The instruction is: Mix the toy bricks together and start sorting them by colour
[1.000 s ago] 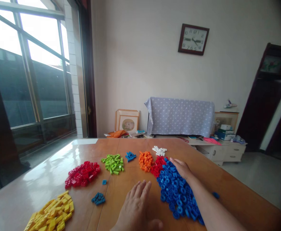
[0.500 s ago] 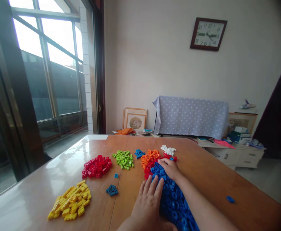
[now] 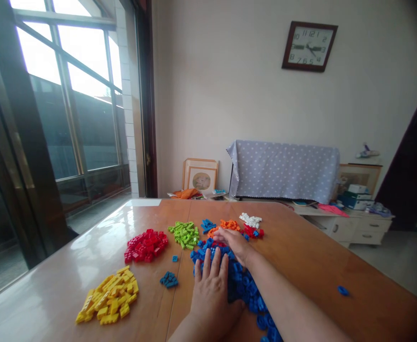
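My left hand (image 3: 210,282) lies with its fingers spread on the left side of a big heap of blue toy bricks (image 3: 242,280). Along the heap's far right side is my right hand (image 3: 235,243), fingers stretched out to the left and touching bricks at its far end. Nothing shows gripped in either hand, though the palms are hidden. Orange bricks (image 3: 229,225) lie just beyond my right fingers, partly covered by them. A few red bricks (image 3: 254,232) with a blue one among them sit right of that hand.
To the left are piles of yellow bricks (image 3: 109,297), red bricks (image 3: 146,245), lime green bricks (image 3: 184,234) and dark teal bricks (image 3: 169,279). White bricks (image 3: 250,220) and a small blue pile (image 3: 208,225) lie farther back. A single blue piece (image 3: 343,290) is at the right.
Both hands have moved left, and the far end of the blue heap has shifted left with them. It now covers where red bricks showed in front of the orange ones.
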`<action>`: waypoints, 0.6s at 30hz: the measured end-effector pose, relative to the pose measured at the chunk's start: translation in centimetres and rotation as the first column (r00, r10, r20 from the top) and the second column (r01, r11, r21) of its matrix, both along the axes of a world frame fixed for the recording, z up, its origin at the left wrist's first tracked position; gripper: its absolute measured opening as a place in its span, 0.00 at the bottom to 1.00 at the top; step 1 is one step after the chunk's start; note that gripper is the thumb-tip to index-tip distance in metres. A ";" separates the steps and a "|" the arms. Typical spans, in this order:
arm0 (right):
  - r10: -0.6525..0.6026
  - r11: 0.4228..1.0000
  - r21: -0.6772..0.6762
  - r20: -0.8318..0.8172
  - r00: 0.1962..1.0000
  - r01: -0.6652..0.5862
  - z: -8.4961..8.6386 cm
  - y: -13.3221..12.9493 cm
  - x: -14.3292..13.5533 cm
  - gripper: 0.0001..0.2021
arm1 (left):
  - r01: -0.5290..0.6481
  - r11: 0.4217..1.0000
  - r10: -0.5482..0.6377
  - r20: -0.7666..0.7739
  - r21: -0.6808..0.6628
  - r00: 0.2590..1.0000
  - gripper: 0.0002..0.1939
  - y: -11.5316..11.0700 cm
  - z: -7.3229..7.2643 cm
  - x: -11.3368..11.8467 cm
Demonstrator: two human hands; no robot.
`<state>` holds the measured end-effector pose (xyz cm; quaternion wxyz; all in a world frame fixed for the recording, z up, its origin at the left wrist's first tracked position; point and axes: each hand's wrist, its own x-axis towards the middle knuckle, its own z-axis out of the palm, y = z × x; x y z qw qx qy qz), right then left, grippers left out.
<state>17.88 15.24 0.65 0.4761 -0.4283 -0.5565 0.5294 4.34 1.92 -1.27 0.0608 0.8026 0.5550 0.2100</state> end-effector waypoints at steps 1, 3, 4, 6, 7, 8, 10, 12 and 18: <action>-0.019 1.000 -0.005 -0.051 0.999 0.019 0.4 -0.1 0.4 0.23 | -0.018 1.000 0.018 -0.009 -0.008 1.000 0.53 0.1 0.0 -0.1; -0.100 0.995 0.017 -0.080 0.992 0.102 1.1 -0.3 2.0 0.23 | -0.048 0.999 0.048 -0.024 -0.013 0.999 0.50 0.2 0.0 -0.3; -0.142 0.989 0.024 -0.078 0.987 0.144 1.4 -0.4 3.1 0.23 | -0.055 0.998 0.055 -0.030 -0.012 0.998 0.49 0.2 0.1 -0.4; -0.244 0.968 0.045 -0.060 0.968 0.247 1.9 -1.0 6.2 0.24 | -0.056 0.998 0.056 -0.036 -0.007 0.998 0.46 0.1 0.3 -0.5; -0.292 0.954 0.060 -0.042 0.955 0.294 2.0 -1.4 8.2 0.25 | -0.051 0.999 0.051 -0.035 -0.004 0.998 0.45 0.0 0.5 -0.4; -0.360 0.929 0.091 -0.012 0.933 0.360 2.0 -2.0 10.4 0.26 | -0.043 0.999 0.043 -0.032 0.000 0.999 0.44 -0.1 0.7 -0.4; -0.510 0.856 0.161 0.112 0.853 0.491 1.5 -3.5 15.4 0.27 | -0.025 1.000 0.025 -0.023 0.011 0.999 0.42 -0.5 1.2 -0.1; -0.675 0.737 0.233 0.270 0.686 0.634 0.6 -5.5 20.5 0.28 | 0.007 1.000 -0.007 -0.008 0.030 1.000 0.38 -1.1 1.9 0.1; -0.778 0.546 0.277 0.518 0.356 0.791 -3.3 -9.6 28.6 0.27 | 0.357 0.934 -0.357 -0.003 0.027 0.934 0.38 -2.5 2.6 1.1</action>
